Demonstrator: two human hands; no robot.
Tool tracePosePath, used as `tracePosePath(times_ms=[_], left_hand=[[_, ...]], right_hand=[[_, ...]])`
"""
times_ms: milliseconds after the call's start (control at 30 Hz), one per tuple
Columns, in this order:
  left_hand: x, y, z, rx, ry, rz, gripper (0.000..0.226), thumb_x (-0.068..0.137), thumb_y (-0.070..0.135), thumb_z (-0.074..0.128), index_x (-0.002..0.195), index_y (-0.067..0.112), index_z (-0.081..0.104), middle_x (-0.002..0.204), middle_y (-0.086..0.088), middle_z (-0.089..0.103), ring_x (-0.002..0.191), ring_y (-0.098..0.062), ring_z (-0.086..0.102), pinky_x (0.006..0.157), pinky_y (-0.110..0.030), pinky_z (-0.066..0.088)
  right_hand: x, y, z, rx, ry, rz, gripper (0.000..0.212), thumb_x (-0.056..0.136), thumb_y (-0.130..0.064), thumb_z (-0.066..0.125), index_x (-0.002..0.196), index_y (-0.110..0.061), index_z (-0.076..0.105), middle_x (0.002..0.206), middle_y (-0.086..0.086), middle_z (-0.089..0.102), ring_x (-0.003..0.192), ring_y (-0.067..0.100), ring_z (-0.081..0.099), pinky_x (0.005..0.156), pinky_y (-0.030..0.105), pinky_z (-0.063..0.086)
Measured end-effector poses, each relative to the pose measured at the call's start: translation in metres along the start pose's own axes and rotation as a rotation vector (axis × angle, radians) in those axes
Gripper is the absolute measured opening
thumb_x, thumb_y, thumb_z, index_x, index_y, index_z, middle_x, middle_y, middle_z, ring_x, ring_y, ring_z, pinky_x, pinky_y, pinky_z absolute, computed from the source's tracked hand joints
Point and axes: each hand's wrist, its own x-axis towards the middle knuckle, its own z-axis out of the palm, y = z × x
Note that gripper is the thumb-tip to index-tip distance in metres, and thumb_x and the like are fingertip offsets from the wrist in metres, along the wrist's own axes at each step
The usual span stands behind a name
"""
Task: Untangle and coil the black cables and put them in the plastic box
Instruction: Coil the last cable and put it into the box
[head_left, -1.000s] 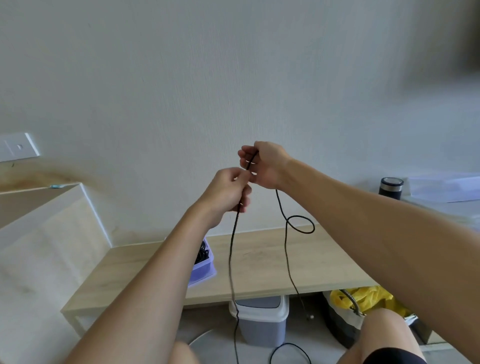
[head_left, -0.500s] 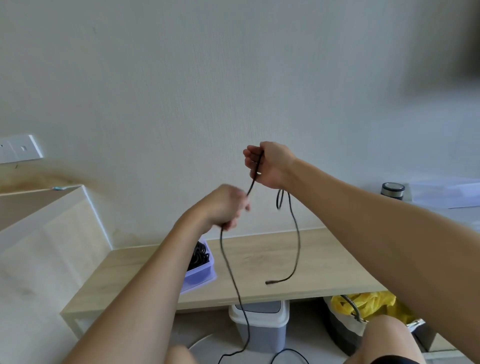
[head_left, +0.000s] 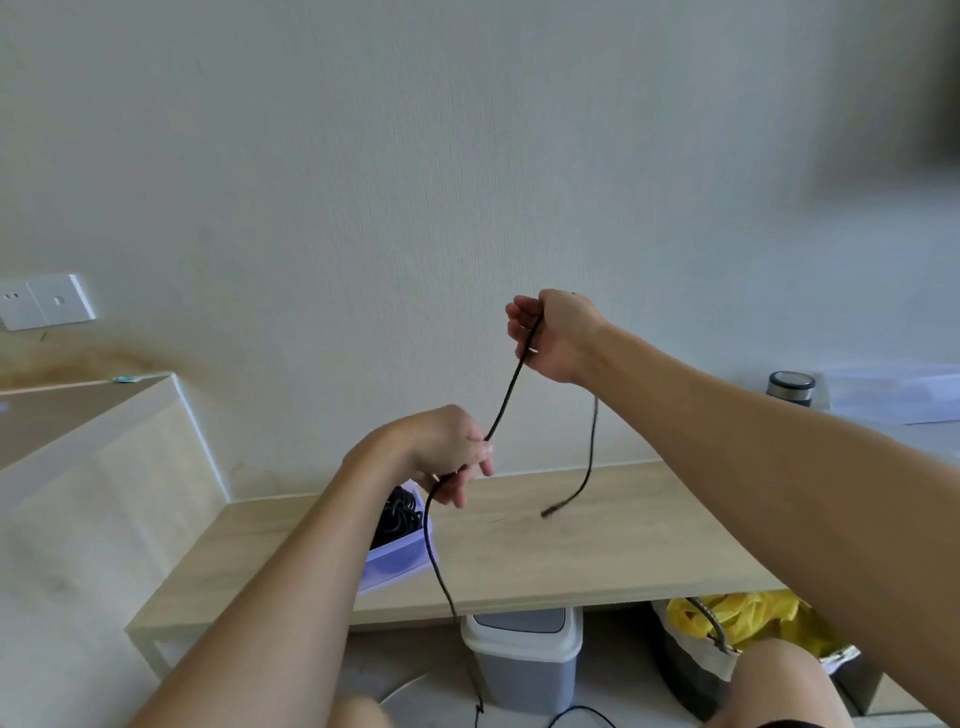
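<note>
A thin black cable (head_left: 506, 395) runs taut between my two hands above the wooden table (head_left: 597, 551). My right hand (head_left: 553, 335) grips it high up near the wall; a short free end with a plug (head_left: 550, 511) dangles from that hand over the table. My left hand (head_left: 449, 452) holds the cable lower down, and the rest hangs past the table's front edge toward the floor. A clear purple plastic box (head_left: 397, 556) with coiled black cables (head_left: 397, 517) inside sits on the table, partly behind my left forearm.
A grey bin with a white lid (head_left: 522, 654) stands under the table. A bag with yellow plastic (head_left: 727, 616) is under the table at the right. A dark cup (head_left: 789, 387) and papers (head_left: 893, 392) lie at far right. A wall socket (head_left: 44, 301) is at left.
My left hand slid down the cable, away from the right hand, stretching a straight length between them. The loop below the right hand opened out and the free end now swings above the table.
</note>
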Motion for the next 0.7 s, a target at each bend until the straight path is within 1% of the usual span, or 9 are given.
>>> tracePosePath(times_ms=[33,100,167,267,333,433,567,633,700], left_hand=[[0.001,-0.001,0.002,-0.065,0.032,0.009,0.026,0.106,0.015,0.041,0.096,0.004,0.063,0.073,-0.010,0.060,0.061,-0.021,0.064,0.063,-0.031,0.055],[0.009,0.005,0.007,-0.359,0.172,0.112,0.022,0.103,0.018,0.049,0.099,0.001,0.062,0.078,-0.010,0.061,0.063,-0.023,0.064,0.063,-0.033,0.055],[0.014,0.017,0.009,-0.602,0.329,0.245,0.020,0.102,0.021,0.054,0.099,0.004,0.063,0.071,-0.007,0.056,0.056,-0.021,0.058,0.058,-0.033,0.051],[0.015,0.022,0.006,-0.512,0.483,0.267,0.024,0.102,0.016,0.045,0.089,0.008,0.063,0.061,-0.002,0.042,0.044,-0.016,0.044,0.050,-0.026,0.037],[0.009,0.016,0.003,-0.327,0.393,0.134,0.027,0.103,0.012,0.040,0.091,0.005,0.063,0.060,-0.004,0.044,0.044,-0.016,0.047,0.050,-0.026,0.040],[0.004,0.010,-0.002,-0.100,0.199,-0.052,0.029,0.106,0.010,0.033,0.098,0.003,0.060,0.062,-0.008,0.051,0.051,-0.018,0.062,0.054,-0.026,0.049],[0.006,0.004,-0.013,0.018,0.145,-0.158,0.027,0.100,0.004,0.032,0.099,0.002,0.059,0.062,-0.014,0.062,0.056,-0.024,0.063,0.054,-0.025,0.049],[0.002,0.002,-0.016,0.060,0.111,-0.193,0.029,0.101,0.005,0.030,0.099,0.003,0.059,0.065,-0.014,0.065,0.048,-0.020,0.062,0.056,-0.026,0.051],[0.001,0.004,-0.014,0.034,0.108,-0.169,0.029,0.102,0.005,0.029,0.102,0.003,0.058,0.069,-0.011,0.065,0.050,-0.018,0.063,0.059,-0.027,0.051]], right_hand=[[-0.001,0.001,-0.001,0.009,0.004,0.004,0.031,0.099,-0.009,0.031,0.085,-0.010,0.059,0.076,0.004,0.065,0.064,0.017,0.057,0.061,0.027,0.040],[-0.002,0.005,0.002,0.013,-0.025,0.020,0.031,0.100,-0.011,0.032,0.085,-0.010,0.059,0.078,0.005,0.064,0.065,0.017,0.056,0.067,0.029,0.041],[-0.002,0.009,0.007,-0.004,-0.070,0.039,0.032,0.101,-0.012,0.031,0.085,-0.009,0.058,0.079,0.006,0.064,0.066,0.018,0.056,0.071,0.031,0.042],[-0.001,0.006,0.010,0.001,-0.079,0.033,0.031,0.101,-0.013,0.032,0.087,-0.008,0.060,0.079,0.006,0.066,0.065,0.018,0.058,0.070,0.032,0.043],[-0.001,0.002,0.006,0.002,-0.032,0.032,0.032,0.101,-0.013,0.032,0.088,-0.008,0.061,0.078,0.006,0.067,0.065,0.018,0.059,0.073,0.030,0.045],[-0.001,0.006,0.001,0.019,0.024,0.043,0.032,0.102,-0.012,0.032,0.086,-0.008,0.059,0.077,0.006,0.066,0.064,0.017,0.059,0.068,0.028,0.045],[-0.002,0.012,0.004,0.120,0.066,0.025,0.033,0.100,-0.005,0.028,0.081,-0.006,0.055,0.075,0.009,0.061,0.061,0.018,0.055,0.063,0.027,0.046],[-0.001,0.009,0.003,0.149,0.095,0.005,0.033,0.098,-0.002,0.027,0.079,-0.006,0.054,0.072,0.008,0.060,0.059,0.018,0.055,0.060,0.028,0.048],[-0.001,0.006,0.002,0.144,0.120,-0.024,0.032,0.094,0.003,0.027,0.077,-0.007,0.051,0.068,0.007,0.056,0.056,0.018,0.051,0.056,0.028,0.046]])
